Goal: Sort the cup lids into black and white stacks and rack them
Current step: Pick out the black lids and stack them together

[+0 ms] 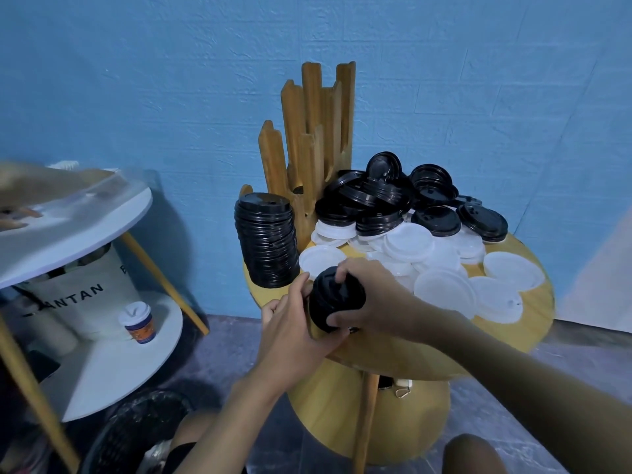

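Observation:
Both my hands hold a short stack of black lids [337, 304] at the near edge of the round wooden table [533, 323]. My left hand [294, 326] cups it from the left and below. My right hand [372, 299] grips it from the top and right. A tall stack of black lids [266, 239] stands in the wooden rack [314, 131] at the table's back left. Loose black lids [403, 196] lie heaped behind a spread of white lids [444, 265].
A white two-tier side table [113, 213] stands to the left, with a lidded paper cup [138, 323] and a fabric bag on its lower shelf. Another person's hand [20, 200] rests on its top. A dark bin [136, 436] sits on the floor below.

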`<state>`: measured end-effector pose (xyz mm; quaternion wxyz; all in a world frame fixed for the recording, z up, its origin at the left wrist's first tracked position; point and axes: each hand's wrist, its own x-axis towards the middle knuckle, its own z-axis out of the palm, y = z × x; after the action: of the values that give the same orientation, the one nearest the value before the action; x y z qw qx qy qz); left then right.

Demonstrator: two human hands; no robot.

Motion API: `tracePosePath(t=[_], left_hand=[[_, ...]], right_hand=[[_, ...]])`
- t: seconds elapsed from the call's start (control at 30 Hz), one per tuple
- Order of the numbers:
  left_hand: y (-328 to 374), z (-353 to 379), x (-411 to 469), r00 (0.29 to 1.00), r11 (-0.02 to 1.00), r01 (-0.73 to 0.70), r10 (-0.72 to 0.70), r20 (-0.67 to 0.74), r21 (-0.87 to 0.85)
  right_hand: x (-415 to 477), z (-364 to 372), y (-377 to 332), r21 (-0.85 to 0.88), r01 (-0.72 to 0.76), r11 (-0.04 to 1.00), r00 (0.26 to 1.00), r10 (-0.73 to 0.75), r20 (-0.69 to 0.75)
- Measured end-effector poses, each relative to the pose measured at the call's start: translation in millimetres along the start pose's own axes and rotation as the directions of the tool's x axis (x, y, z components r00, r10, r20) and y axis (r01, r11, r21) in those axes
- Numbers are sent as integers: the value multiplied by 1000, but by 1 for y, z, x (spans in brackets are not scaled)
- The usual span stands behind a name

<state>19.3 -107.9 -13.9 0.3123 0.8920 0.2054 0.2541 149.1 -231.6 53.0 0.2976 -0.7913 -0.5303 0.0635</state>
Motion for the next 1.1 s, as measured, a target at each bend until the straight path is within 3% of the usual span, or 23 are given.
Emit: tracePosePath(t=[0.13, 0.37, 0.87, 1.1], left_hand=[[0, 0, 0, 1000, 1000, -22, 22, -5, -9], [-1, 0, 0, 1000, 1000, 1, -1, -3, 0], [-1, 1, -2, 996, 996, -87, 87, -21, 24], [-1, -1, -4, 998, 998, -56, 56, -8, 27]], right_hand=[[-6, 18, 7, -48, -3, 999, 998, 0, -55], [-21, 38, 6, 57, -39, 998, 974, 51, -219], [-26, 32, 12, 286, -69, 956, 984, 112, -138], [-29, 23, 6, 222, -55, 974, 980, 95, -175]])
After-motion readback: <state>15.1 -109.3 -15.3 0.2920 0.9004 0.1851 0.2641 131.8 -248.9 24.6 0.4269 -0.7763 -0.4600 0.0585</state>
